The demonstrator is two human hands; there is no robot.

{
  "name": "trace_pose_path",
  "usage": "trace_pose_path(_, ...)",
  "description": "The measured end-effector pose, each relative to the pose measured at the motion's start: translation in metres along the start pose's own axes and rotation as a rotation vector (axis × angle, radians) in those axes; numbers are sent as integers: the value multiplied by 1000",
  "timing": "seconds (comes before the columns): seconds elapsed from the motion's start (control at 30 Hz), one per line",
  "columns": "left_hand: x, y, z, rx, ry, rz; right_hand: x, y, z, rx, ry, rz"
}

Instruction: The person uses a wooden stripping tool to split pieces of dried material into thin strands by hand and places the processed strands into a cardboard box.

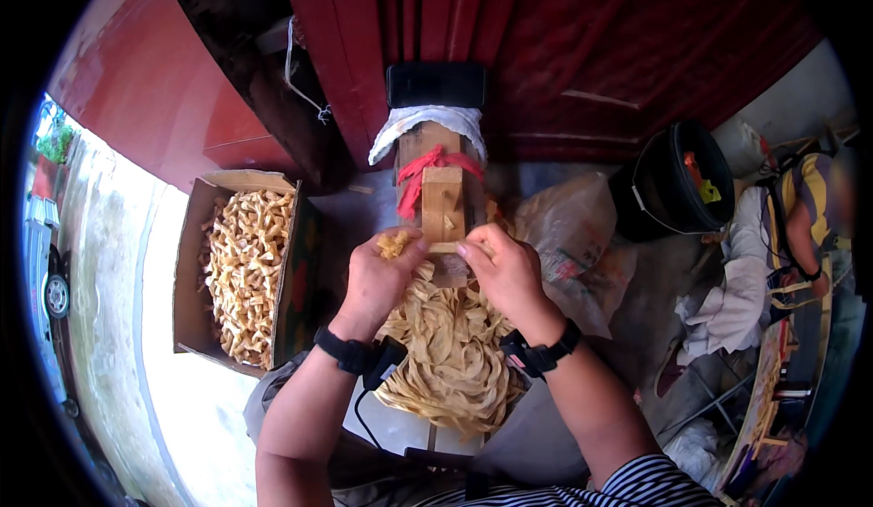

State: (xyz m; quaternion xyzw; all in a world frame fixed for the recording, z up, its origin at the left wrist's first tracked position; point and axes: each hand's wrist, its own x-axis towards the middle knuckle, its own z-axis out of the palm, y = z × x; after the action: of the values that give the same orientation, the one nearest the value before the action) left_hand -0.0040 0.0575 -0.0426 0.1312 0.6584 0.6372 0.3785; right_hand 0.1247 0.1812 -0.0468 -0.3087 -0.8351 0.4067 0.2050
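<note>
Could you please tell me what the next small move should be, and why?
I would probably cross one end of the pale strip over the other: its visible span runs straight between the left hand and right hand, while the cardboard box holds knotted-looking pieces.

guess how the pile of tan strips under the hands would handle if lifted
The pile of tan strips would likely be floppy: its strips bend and curl over each other. It is probably light for its bulk, as the strips look thin. It may tangle or trail, since they overlap loosely.
</note>
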Motion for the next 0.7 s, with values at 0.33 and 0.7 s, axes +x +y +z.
trace_pose_path(0.33, 19, -18, -38, 133, 197, 119, 6, -4, -3, 513, 221, 57)
trace_pose_path(0.7, -15, 32, -194, 869, 1107, 352, -65, -99, -132, 679, 482, -796)
